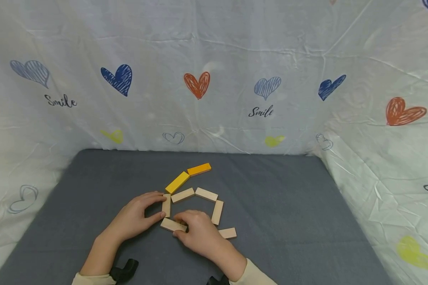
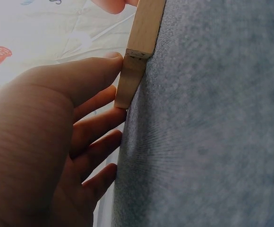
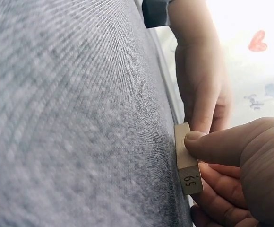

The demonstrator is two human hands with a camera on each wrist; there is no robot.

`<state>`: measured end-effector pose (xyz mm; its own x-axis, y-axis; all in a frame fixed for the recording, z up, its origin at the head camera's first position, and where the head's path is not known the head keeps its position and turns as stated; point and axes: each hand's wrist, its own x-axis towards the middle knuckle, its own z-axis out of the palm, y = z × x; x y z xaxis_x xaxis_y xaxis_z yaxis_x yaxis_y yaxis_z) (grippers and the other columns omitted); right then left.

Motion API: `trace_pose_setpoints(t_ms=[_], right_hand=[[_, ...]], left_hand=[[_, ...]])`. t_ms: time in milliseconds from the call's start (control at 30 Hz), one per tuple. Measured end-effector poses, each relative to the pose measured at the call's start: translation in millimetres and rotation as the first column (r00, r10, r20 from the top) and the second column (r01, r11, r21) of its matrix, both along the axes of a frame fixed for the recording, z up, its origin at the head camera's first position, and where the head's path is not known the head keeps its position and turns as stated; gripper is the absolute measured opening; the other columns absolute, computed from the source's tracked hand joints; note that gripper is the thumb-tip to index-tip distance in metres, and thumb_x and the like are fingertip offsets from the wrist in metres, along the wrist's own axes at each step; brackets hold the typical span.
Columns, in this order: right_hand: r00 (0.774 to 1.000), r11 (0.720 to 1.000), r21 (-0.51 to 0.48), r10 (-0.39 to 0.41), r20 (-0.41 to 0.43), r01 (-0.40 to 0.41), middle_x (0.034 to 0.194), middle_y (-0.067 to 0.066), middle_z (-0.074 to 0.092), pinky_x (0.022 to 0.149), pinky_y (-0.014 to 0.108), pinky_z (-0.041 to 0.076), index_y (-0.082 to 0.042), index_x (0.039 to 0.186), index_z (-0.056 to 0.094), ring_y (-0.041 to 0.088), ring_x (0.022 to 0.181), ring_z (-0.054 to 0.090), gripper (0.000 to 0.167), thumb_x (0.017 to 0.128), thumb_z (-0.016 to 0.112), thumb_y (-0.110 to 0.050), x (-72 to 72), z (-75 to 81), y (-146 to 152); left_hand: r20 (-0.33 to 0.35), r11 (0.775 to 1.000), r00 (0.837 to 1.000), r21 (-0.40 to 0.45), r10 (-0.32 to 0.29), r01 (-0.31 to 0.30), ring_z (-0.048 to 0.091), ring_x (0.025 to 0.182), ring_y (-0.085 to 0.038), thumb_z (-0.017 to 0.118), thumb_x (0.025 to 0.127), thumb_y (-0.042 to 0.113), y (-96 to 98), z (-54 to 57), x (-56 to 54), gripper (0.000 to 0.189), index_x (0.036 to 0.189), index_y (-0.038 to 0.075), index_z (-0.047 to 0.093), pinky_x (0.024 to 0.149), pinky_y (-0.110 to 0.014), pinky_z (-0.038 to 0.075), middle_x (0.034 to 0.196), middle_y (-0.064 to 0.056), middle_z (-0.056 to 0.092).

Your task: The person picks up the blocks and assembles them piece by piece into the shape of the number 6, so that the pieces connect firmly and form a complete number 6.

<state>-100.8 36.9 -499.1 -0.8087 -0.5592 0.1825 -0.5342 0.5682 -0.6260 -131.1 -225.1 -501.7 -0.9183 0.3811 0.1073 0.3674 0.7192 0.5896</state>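
In the head view, plain wooden blocks lie end to end in a rough ring. My right hand [image 1: 201, 233] pinches the near-left wooden block [image 1: 172, 225] between thumb and fingers; in the right wrist view this block [image 3: 186, 153] lies along the cloth, a number printed on its end. My left hand [image 1: 138, 211] rests beside the left wooden block [image 1: 166, 206], thumb and fingertips against its outer side, fingers loosely extended. In the left wrist view that block [image 2: 130, 82] meets the end of the pinched one [image 2: 146, 28].
Two wooden blocks [image 1: 182, 195] [image 1: 206, 194] form the ring's far side, another block [image 1: 217, 212] its right. One block [image 1: 228, 233] lies partly behind my right hand. A yellow block [image 1: 177, 182] and an orange block [image 1: 199, 169] lie beyond, on grey cloth [image 1: 278, 206]. A heart-printed curtain [image 1: 228, 51] hangs behind.
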Motion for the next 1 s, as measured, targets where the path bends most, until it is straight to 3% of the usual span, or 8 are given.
trace_pose_setpoints(t_ms=[633, 1000], right_hand=[[0.999, 0.999, -0.016, 0.035, -0.001, -0.035, 0.11, -0.008, 0.076, 0.083, 0.017, 0.056, -0.015, 0.125, 0.081, -0.004, 0.094, 0.065, 0.032, 0.096, 0.09, -0.025, 0.9, -0.1, 0.8], [1.0, 1.0, -0.02, 0.003, 0.005, -0.003, 0.11, -0.008, 0.077, 0.079, 0.013, 0.056, -0.016, 0.124, 0.082, -0.006, 0.093, 0.066, 0.03, 0.095, 0.09, -0.024, 3.0, -1.9, -0.4]], left_hand=[[-0.008, 1.0, 1.0, -0.006, 0.008, -0.008, 0.055, 0.146, -0.041, 0.084, 0.1, 0.038, 0.0, 0.2, 0.5, 0.052, 0.146, 0.019, 0.071, 0.113, -0.07, 0.048, 0.153, -0.011, 0.063], [-0.009, 1.0, 1.0, 0.003, 0.003, -0.003, 0.055, 0.146, -0.041, 0.084, 0.099, 0.037, 0.2, 0.2, 0.8, 0.053, 0.146, 0.018, 0.071, 0.112, -0.07, 0.049, 0.153, -0.011, 0.063]])
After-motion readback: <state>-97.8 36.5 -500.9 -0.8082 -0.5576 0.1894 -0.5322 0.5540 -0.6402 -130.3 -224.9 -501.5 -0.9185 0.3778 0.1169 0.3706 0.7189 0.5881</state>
